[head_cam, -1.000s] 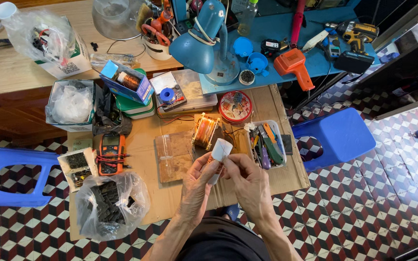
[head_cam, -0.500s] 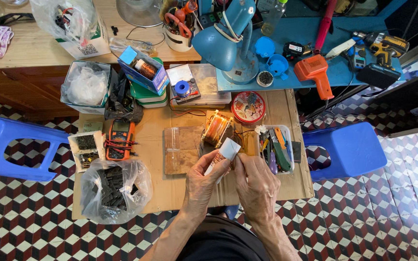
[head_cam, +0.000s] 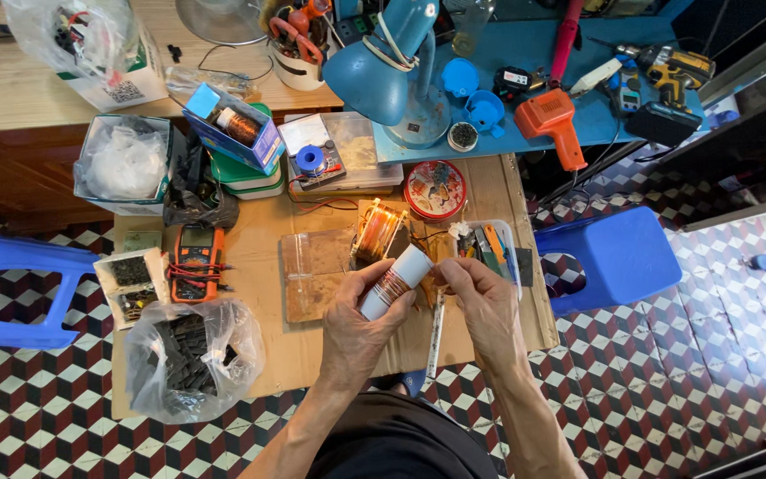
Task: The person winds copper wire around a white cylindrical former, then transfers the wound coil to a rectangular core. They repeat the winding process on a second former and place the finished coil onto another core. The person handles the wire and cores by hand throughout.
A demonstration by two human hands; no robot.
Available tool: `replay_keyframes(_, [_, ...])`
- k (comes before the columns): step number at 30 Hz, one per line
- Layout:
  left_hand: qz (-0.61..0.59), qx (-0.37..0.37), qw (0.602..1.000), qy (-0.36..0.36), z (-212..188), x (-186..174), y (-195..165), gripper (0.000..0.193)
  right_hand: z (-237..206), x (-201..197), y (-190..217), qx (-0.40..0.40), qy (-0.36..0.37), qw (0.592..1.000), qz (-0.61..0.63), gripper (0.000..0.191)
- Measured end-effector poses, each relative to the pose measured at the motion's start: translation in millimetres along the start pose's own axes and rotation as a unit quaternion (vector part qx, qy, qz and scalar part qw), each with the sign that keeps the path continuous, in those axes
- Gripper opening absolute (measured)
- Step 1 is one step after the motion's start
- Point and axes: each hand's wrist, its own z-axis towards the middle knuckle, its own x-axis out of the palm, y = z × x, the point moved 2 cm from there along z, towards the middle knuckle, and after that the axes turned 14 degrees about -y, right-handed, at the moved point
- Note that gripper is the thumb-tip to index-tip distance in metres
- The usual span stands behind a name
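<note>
Left hand (head_cam: pixel 356 324) is wrapped around a white tube (head_cam: pixel 394 281), fingers clamped on its lower half, thumb across the front. The tube tilts up and to the right, held in the air just above the wooden surface (head_cam: pixel 268 355), near its front edge. A band of copper wire (head_cam: pixel 391 285) circles the tube at about the middle, right where the left thumb sits.

Right hand (head_cam: pixel 482 297) is close in on the other side, fingers pinched together at the tube's upper end; whether they grip the wire or the tube itself is too fine to tell. Both hands nearly touch each other around the tube.

Just behind the hands stands a copper coil (head_cam: pixel 378 232), glowing orange in the light, next to a brown board (head_cam: pixel 312 275) lying flat. To the right of the coil, a clear tray (head_cam: pixel 507 253) with small tools in it. A round red tin (head_cam: pixel 434 189) sits further back. Left of the board there's an orange multimeter (head_cam: pixel 197 262), and in front of it a plastic bag (head_cam: pixel 190 355) full of dark parts at the surface's left front corner.

A blue lamp (head_cam: pixel 374 75) hangs over the back of the surface. A blue stool (head_cam: pixel 618 257) stands on the chequered floor (head_cam: pixel 711 355) to the right, another blue stool (head_cam: pixel 11 288) to the left.
</note>
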Motion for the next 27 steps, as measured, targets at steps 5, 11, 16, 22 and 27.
replay_keyframes(5, [0.040,0.057,0.997,0.016,3,-1,-6,0.045,13,-3,-7,0.018,0.012,0.999,0.048,0.026])
replay_keyframes(11, [0.062,0.105,0.992,0.028,5,-1,-4,0.045,18,-7,-10,0.008,0.007,0.999,0.036,0.024])
replay_keyframes(16, [0.064,0.076,0.995,0.018,5,2,2,0.044,13,-7,-15,-0.021,-0.020,0.997,0.075,0.019])
replay_keyframes(22, [0.053,0.026,0.998,0.018,2,8,11,0.042,3,2,-28,0.035,-0.051,0.969,0.240,0.014])
replay_keyframes(27, [0.033,-0.022,0.999,0.019,-4,11,19,0.043,-1,1,-35,0.071,-0.093,0.960,0.256,0.030])
